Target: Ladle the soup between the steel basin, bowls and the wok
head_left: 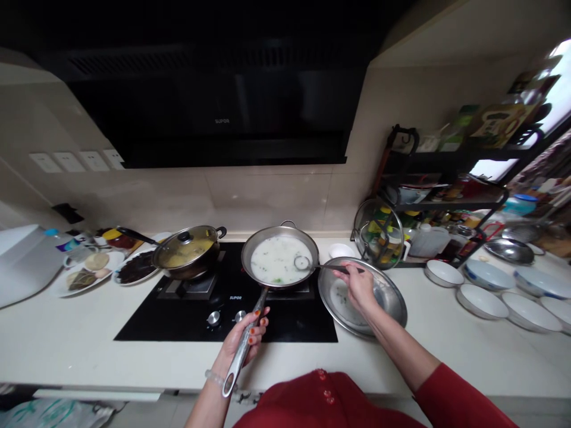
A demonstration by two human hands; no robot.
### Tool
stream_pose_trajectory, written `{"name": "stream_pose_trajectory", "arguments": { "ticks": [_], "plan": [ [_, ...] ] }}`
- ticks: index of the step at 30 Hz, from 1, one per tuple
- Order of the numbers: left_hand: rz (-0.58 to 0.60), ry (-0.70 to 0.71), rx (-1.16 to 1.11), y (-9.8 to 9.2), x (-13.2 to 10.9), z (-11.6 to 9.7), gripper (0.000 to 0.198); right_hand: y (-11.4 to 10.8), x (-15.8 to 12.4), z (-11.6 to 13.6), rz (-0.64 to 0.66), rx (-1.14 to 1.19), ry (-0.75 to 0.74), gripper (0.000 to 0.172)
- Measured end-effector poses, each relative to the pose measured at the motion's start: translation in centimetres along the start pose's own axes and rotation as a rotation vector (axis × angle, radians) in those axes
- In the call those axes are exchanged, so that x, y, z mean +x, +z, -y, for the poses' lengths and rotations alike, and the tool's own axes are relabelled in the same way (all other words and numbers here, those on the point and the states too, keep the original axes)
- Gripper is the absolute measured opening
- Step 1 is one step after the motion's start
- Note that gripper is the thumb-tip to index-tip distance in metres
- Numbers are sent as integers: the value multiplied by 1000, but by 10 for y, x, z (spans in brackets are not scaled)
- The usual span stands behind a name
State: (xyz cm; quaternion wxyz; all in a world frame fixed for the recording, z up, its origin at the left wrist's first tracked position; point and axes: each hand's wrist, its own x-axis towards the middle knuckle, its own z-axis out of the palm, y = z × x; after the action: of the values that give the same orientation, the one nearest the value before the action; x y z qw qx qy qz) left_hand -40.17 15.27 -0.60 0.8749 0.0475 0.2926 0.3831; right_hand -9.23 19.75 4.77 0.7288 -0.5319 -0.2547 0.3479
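My left hand [247, 336] is wrapped round the long metal handle of a wok [247, 248] on the right burner. White soup [274, 255] with green bits fills much of it. My right hand [357, 282] grips the dark handle of a ladle [303, 263], whose round bowl sits at the soup's right side. Under my right hand stands a wide steel basin [395, 297] with a little whitish liquid and dark bits at its bottom. A small white dish [341, 249] is just behind the basin.
A glass-lidded pan [185, 255] with yellowish food occupies the left burner of the black cooktop [147, 321]. Plates of food [107, 264] stand further left. A glass lid [378, 232] leans by the spice rack [446, 205]. Several bowls [482, 301] line the right counter. Overhead hangs a range hood [214, 137].
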Motion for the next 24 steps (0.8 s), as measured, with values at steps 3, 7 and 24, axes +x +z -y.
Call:
{"name": "stream_pose_trajectory", "arguments": {
  "ticks": [3,7,24],
  "plan": [
    [-15,9,-12,2,0,0,28,-8,-1,7,6,29,7,5],
    [-23,11,-43,4,-1,0,28,-25,-2,24,-3,65,24,5],
    [0,15,-42,-1,-1,-1,28,-152,-41,-17,141,-659,-492,23]
  ]
}}
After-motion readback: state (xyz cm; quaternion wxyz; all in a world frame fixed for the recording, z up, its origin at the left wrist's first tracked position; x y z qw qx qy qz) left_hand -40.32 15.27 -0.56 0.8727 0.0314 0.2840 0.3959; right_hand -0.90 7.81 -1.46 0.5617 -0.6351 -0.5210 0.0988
